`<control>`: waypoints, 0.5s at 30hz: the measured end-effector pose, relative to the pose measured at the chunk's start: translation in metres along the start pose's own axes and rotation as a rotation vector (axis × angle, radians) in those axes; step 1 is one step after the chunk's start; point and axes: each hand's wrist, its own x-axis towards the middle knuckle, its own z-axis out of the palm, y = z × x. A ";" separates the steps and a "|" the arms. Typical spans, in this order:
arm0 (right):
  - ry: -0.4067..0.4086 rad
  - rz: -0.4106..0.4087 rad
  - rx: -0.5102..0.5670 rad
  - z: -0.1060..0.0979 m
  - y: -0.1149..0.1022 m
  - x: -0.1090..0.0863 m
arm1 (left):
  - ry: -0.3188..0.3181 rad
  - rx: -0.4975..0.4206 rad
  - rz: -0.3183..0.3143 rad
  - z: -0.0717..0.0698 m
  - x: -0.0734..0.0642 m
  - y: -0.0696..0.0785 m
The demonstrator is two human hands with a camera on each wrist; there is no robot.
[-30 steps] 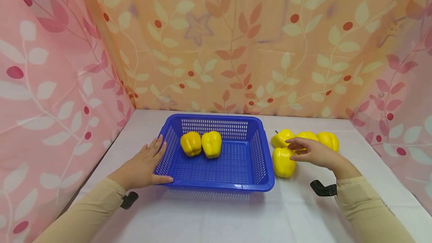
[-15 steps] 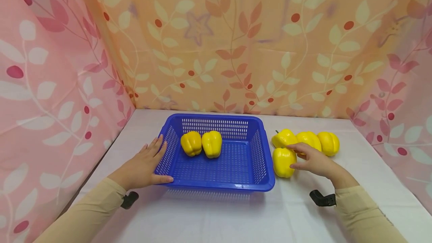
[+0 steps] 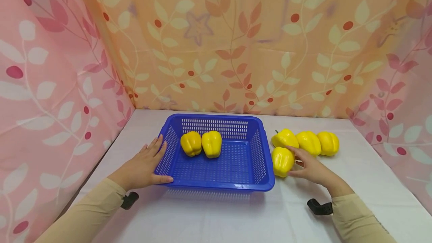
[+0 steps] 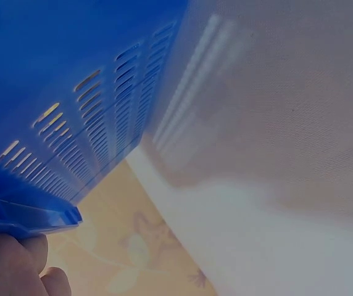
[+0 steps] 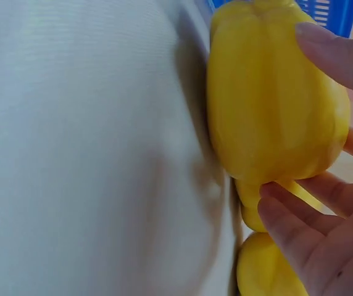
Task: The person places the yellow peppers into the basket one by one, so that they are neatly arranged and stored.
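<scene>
In the head view, a blue plastic basket (image 3: 221,186) with slotted walls holds two yellow bell peppers, an orange-tinged one (image 3: 191,144) and a brighter one (image 3: 211,144). My left hand (image 3: 141,166) rests against the basket's left side, fingers straight and spread, thumb on the front rim. Just right of the basket, my right hand (image 3: 312,166) holds a yellow bell pepper (image 3: 282,161) between the thumb and fingers. That pepper (image 5: 275,92) leans slightly in the head view; the right wrist view shows the thumb against its side and fingertips at its lower end.
Behind the right hand, a stemmed yellow pepper (image 3: 284,138) lies beside two more, a middle one (image 3: 308,143) and an outer one (image 3: 328,143). A white cloth (image 3: 216,220) covers the table. Patterned curtains (image 3: 216,48) stand at the back and sides.
My right hand has come down and closer to the front yellow pepper, with the fingers now about it. The pepper has tilted slightly. The left hand and basket have stayed still.
</scene>
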 end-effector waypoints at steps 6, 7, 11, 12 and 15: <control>-0.017 0.005 0.038 0.009 0.000 0.001 | 0.000 0.005 -0.003 0.000 0.000 0.000; -0.019 0.010 0.042 0.011 0.000 0.001 | 0.000 0.005 -0.003 0.000 0.000 0.000; -0.014 0.027 0.053 0.016 0.000 0.005 | 0.004 0.006 -0.002 0.000 0.000 0.000; -0.011 0.033 0.050 0.017 0.000 0.007 | 0.004 0.006 -0.002 0.000 0.000 0.000; 0.006 0.045 0.026 0.019 0.001 0.009 | 0.004 0.008 -0.001 0.000 0.000 0.000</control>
